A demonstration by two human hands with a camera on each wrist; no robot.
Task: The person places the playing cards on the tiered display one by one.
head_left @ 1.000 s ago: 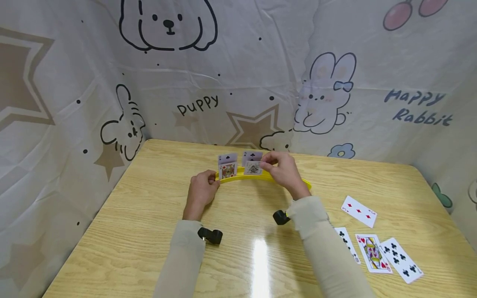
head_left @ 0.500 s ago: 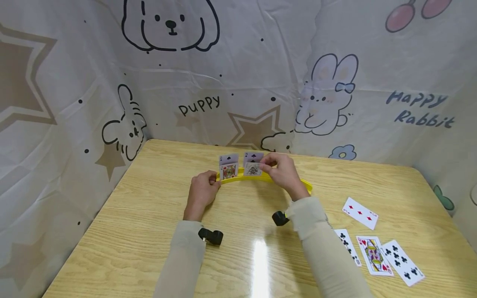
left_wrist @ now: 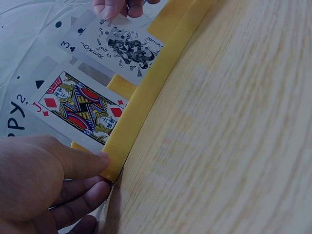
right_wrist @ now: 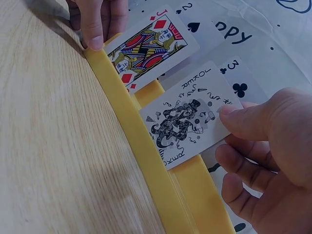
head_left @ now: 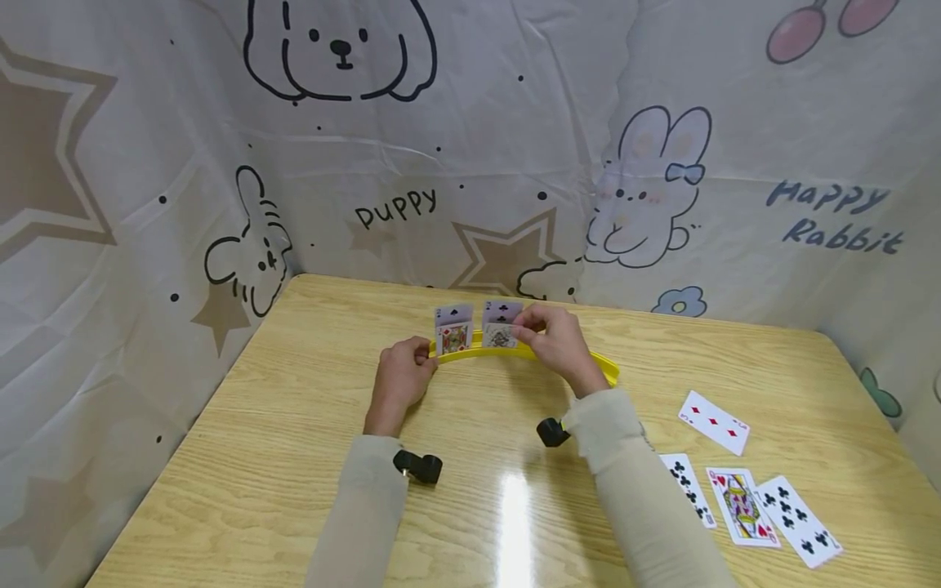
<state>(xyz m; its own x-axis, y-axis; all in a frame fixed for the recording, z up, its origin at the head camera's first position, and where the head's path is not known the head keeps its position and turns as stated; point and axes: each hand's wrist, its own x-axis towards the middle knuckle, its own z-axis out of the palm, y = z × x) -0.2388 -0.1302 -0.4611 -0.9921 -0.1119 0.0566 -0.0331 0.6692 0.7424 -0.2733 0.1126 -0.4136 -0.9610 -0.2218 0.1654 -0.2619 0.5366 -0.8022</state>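
A curved yellow card holder (head_left: 470, 354) stands on the wooden table. My left hand (head_left: 400, 377) grips its left end, thumb on the front rail. My right hand (head_left: 560, 347) pinches the outer edge of a joker card (right_wrist: 187, 119), whose lower edge sits in the holder's front slot. To the joker's left, the jack of diamonds (right_wrist: 148, 48) stands in the same slot. Behind these two, a two of spades (right_wrist: 192, 25) and a three of clubs (right_wrist: 238, 88) stand in the back row, partly covered.
Several loose cards lie face up at the right: a three of diamonds (head_left: 713, 422), a queen of hearts (head_left: 742, 506), and club cards, one with its left part behind the right sleeve (head_left: 647, 482). A printed cloth (head_left: 367, 147) hangs behind the table.
The head view has shifted slightly, so everything appears a little to the right. Both hands keep their grips, and the joker stays in the holder's front slot.
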